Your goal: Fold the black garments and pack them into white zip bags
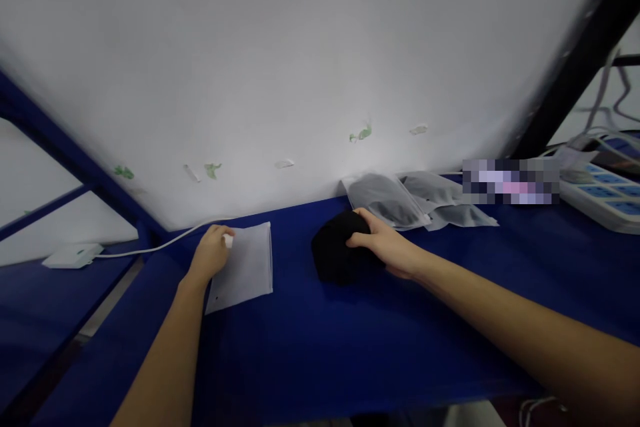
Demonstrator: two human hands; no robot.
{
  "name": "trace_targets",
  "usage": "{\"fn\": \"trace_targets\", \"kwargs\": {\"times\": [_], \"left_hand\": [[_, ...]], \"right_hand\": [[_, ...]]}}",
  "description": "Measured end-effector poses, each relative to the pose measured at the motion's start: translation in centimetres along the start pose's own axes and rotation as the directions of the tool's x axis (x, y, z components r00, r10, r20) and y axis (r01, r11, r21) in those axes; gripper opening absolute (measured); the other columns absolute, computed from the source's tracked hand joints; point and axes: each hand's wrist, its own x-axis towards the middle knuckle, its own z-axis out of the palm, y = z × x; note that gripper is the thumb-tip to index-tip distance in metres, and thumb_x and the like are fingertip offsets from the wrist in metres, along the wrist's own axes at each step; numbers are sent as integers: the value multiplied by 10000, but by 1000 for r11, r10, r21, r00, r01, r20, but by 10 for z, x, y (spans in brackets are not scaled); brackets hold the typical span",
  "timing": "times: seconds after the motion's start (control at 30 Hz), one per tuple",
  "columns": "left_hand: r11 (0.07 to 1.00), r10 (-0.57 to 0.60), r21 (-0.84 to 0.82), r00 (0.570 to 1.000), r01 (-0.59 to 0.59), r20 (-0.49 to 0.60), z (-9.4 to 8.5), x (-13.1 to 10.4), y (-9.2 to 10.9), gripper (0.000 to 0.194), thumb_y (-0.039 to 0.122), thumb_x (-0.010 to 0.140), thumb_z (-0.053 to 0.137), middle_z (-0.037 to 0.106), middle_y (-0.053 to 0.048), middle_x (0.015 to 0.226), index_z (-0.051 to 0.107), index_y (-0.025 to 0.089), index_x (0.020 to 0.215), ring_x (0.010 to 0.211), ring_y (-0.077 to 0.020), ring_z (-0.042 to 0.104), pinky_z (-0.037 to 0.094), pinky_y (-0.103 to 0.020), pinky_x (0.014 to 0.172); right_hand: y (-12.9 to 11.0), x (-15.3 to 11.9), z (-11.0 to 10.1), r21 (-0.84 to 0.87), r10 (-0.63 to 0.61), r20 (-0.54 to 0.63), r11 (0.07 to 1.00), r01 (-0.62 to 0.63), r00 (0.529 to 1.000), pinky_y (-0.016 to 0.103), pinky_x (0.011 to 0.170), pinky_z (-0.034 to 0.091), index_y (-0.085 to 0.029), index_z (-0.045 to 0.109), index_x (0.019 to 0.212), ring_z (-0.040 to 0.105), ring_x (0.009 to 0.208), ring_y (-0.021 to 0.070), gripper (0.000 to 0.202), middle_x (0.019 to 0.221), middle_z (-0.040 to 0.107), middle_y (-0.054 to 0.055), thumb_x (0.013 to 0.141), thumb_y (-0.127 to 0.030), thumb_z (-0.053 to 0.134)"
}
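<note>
My right hand (383, 240) is wrapped round the right side of a soft black cloth item (337, 250), rounded and bunched, resting at or just above the blue table; its exact kind does not show. To the left lies a flat frosted plastic zip bag (247, 267) with its closure strip along the right edge. My left hand (213, 252) is closed at the bag's upper left edge, a small white bit showing by the fingertips. Just beyond my right hand are several similar frosted bags (385, 199) with dark contents, partly overlapping.
A white wall with peeled patches rises behind the blue tabletop (310, 353). On the left, a white cable runs to a white box (73, 255). A large power strip (600, 190) with blue sockets stands at the right, near a blurred-out object (510, 181). Metal posts frame both sides.
</note>
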Motion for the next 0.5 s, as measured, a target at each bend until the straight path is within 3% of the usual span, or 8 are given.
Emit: {"fn": "trace_targets", "kwargs": {"times": [0.1, 0.17, 0.27, 0.37, 0.5], "left_hand": [[1000, -19, 14, 993, 21, -116, -1, -1, 12, 287, 162, 865, 451, 501, -147, 1348, 627, 165, 1092, 1292, -325, 428, 323, -512, 1090], [1000, 26, 5, 991, -26, -130, -2, -7, 34, 286, 238, 897, 474, 492, -143, 1388, 625, 169, 1130, 1320, -329, 413, 316, -512, 1108], [975, 208, -82, 978, -205, 32, -3, -29, 85, 298, 384, 920, 510, 658, -50, 1187, 642, 242, 1147, 1126, -231, 598, 455, -376, 1016], [906, 387, -275, 894, -323, 225, 1, -60, 134, 424, 470, 906, 544, 630, -58, 1277, 572, 280, 1284, 1150, -252, 603, 473, -419, 1006], [877, 364, -417, 897, -238, 253, 7, -81, 164, 820, 504, 791, 695, 485, -111, 1473, 324, 304, 1495, 1277, -326, 530, 476, -490, 1010]], "right_hand": [[4, 0, 3, 19, 16, -8, 1000, -16, 1000, 308, 726, 477, -221, 484, 998, 586, 837, 182, 348, 896, 582, 15, 702, -202, 667], [5, 0, 7, 45, 40, -28, 998, -38, 999, 319, 751, 495, -226, 490, 1018, 600, 860, 189, 370, 923, 598, 23, 717, -221, 703], [4, 1, 11, 128, 76, -30, 989, -72, 997, 348, 826, 517, -230, 503, 1063, 622, 943, 211, 423, 1004, 623, 48, 730, -277, 759], [-1, -1, 13, 195, 12, 31, 981, -18, 999, 353, 909, 503, -213, 550, 1071, 612, 1054, 225, 406, 1115, 634, 78, 763, -373, 759], [-7, -6, 13, 140, -73, 181, 989, 48, 981, 382, 910, 510, -222, 591, 1198, 575, 1146, 244, 433, 1227, 615, 102, 867, -498, 626]]}}
